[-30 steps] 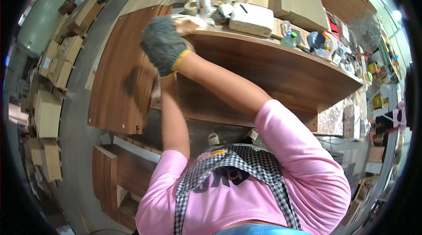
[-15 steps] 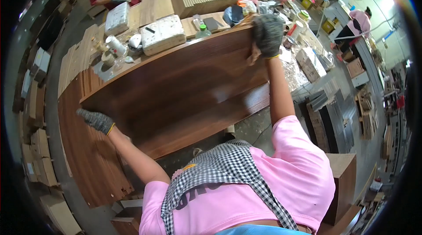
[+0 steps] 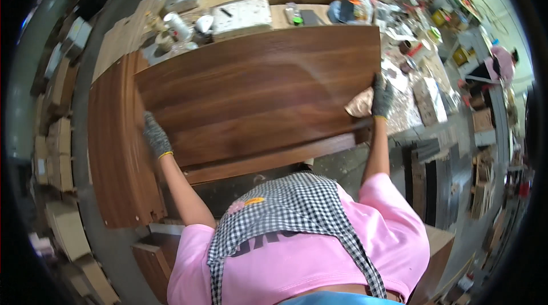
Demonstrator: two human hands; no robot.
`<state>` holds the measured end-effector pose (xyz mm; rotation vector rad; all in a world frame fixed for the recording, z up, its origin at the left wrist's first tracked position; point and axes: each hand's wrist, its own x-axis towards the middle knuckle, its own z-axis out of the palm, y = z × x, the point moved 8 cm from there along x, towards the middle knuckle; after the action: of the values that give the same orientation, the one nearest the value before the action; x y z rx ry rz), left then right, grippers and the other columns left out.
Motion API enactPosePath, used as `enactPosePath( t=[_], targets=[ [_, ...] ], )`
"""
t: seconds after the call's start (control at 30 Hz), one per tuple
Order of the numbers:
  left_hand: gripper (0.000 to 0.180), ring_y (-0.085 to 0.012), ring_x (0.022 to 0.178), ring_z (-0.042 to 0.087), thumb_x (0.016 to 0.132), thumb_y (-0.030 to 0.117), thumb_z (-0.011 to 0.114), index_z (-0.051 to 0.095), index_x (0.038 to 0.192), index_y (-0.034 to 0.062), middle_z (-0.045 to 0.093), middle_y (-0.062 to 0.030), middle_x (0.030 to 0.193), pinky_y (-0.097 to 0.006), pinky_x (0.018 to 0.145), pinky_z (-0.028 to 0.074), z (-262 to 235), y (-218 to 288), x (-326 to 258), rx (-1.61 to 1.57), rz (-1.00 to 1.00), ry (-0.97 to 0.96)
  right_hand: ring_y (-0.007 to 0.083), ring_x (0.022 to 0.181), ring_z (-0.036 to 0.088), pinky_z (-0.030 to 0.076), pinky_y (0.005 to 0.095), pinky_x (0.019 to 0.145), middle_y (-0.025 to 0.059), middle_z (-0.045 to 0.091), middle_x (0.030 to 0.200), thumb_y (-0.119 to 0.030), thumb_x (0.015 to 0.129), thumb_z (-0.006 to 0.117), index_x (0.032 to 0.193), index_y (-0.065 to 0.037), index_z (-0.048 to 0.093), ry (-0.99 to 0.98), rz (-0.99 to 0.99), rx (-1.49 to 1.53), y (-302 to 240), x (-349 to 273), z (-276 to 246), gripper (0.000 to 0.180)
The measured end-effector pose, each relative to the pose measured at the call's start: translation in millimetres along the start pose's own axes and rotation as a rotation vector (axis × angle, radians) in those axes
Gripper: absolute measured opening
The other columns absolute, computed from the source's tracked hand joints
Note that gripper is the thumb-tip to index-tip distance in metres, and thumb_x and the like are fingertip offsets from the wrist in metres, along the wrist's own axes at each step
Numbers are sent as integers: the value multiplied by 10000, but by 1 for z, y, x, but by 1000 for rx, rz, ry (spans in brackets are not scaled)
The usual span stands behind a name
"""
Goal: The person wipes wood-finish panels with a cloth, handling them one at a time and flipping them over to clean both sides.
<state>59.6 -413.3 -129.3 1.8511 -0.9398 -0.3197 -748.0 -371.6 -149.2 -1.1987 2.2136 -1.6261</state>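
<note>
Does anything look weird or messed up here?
Yes, the table just right of the right hand looks messy: its top is covered in pale blotches, unlike the smooth brown board. I can't tell whether something spilled there. The board itself shows no clear damage.

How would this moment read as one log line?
left hand: at left edge of brown panel | right hand: at panel's right edge | crumpled tan sheet: by right hand
</note>
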Motion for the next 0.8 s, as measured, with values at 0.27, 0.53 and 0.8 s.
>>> enactPosePath(
  t=[0.27,0.53,0.8],
  targets=[
    [424,-315,1292,534,1061,235,398,573,1349,-22,575,-185,1400,-354,1108,400,21,-85,-13,511,54,-366,398,1092,650,491,425,934,284,683,1132,-582,878,645,1197,68,655,-397,156,-553,19,-32,-9,724],
    [423,-274,1354,483,1053,179,391,505,1408,-20,519,-171,1462,-333,1149,353,33,-119,-18,407,98,-449,407,984,665,505,473,835,222,694,1087,-469,991,536,1183,-70,690,-281,-106,-761,26,17,-68,468],
    [411,-393,1013,648,1030,328,437,689,1132,20,685,-230,1098,-465,911,510,17,-91,-32,455,361,-210,304,1123,647,526,418,1003,209,653,1257,-174,1032,524,1252,55,615,337,-611,335,-150,41,-166,330]
  ],
)
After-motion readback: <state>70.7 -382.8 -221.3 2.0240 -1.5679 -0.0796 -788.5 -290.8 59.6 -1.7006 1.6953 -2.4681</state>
